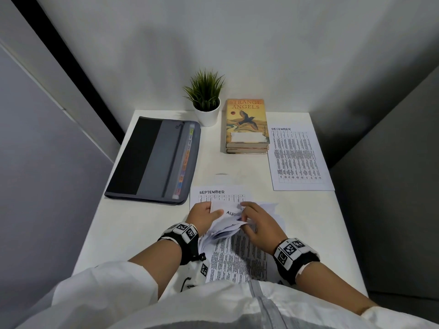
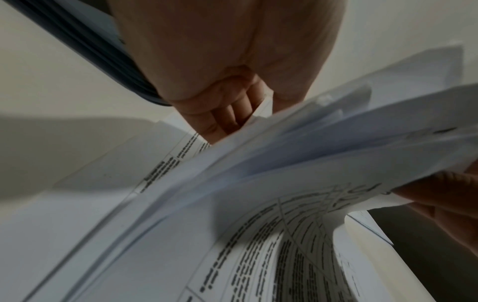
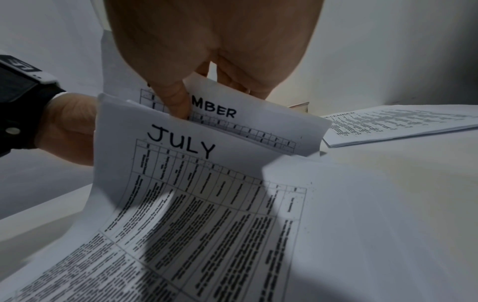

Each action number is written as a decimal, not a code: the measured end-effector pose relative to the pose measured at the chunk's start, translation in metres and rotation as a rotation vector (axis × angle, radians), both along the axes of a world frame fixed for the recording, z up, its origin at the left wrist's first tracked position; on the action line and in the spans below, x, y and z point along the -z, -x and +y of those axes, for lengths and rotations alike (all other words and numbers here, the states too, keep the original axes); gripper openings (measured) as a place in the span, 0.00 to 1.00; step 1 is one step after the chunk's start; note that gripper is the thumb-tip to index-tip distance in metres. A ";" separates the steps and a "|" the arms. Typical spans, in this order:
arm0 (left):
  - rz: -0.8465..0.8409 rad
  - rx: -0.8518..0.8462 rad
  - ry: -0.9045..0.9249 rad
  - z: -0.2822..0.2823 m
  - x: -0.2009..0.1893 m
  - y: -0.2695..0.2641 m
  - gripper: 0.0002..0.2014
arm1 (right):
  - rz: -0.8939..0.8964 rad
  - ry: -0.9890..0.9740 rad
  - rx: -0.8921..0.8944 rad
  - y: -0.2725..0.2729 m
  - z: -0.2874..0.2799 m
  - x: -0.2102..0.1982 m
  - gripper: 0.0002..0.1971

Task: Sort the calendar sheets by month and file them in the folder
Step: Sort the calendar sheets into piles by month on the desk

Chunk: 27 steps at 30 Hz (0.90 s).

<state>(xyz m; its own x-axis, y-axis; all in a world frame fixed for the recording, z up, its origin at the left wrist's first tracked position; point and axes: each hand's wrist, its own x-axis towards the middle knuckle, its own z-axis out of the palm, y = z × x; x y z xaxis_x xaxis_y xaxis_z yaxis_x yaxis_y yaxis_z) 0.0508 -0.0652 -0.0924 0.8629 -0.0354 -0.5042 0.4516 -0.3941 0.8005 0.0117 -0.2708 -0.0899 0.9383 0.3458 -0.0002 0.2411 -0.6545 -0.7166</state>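
Fanned calendar sheets (image 1: pixel 234 252); closed grey folder (image 1: pixel 154 160)

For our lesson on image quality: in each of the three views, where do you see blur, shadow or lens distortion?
Head view: wide-angle bending of the walls; the DECEMBER sheet reads sharply. Left wrist view: dim, the fanned calendar sheets smeared by blur, the left hand close and soft. Right wrist view: the JULY sheet is legible, crossed by the right hand's shadow.

1. The right hand (image 3: pixel 207 61) covers the first letters of a sheet's heading (image 3: pixel 214 110), so only "MBER" reads
2. On the lifted sheet (image 1: pixel 234 213) only "AUG" shows; the rest is hidden
3. The folder (image 1: pixel 152 160) tab labels are too small to read
4. The left hand's fingertips (image 2: pixel 232 114) vanish behind the sheets
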 end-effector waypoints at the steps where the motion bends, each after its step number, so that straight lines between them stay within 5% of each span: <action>1: 0.011 -0.005 0.015 -0.001 0.000 0.001 0.09 | 0.000 0.008 -0.006 0.000 0.001 0.001 0.05; 5: -0.020 -0.002 0.017 -0.002 -0.003 0.003 0.09 | 0.012 0.030 -0.002 0.001 0.002 0.002 0.06; 11: -0.034 -0.002 -0.115 -0.001 0.001 -0.001 0.23 | 0.006 0.026 0.003 0.003 0.000 0.001 0.06; 13: -0.039 -0.003 -0.100 0.000 0.002 -0.001 0.20 | 0.001 0.000 0.000 0.003 -0.001 0.000 0.06; 15: -0.036 0.009 -0.040 0.000 0.002 0.001 0.05 | 0.000 -0.008 0.000 0.003 -0.001 0.001 0.06; 19: -0.026 -0.023 0.060 -0.002 -0.002 0.005 0.09 | 0.020 0.032 -0.006 0.003 0.000 0.002 0.06; 22: -0.027 -0.028 0.044 -0.001 -0.003 0.004 0.03 | 0.034 0.046 0.002 0.003 0.000 0.001 0.04; 24: -0.031 -0.022 -0.028 0.001 0.000 0.002 0.18 | 0.032 0.046 0.003 0.002 0.000 0.001 0.04; 27: -0.033 -0.009 -0.081 0.000 0.003 -0.001 0.23 | 0.016 0.036 0.003 0.003 -0.001 0.000 0.05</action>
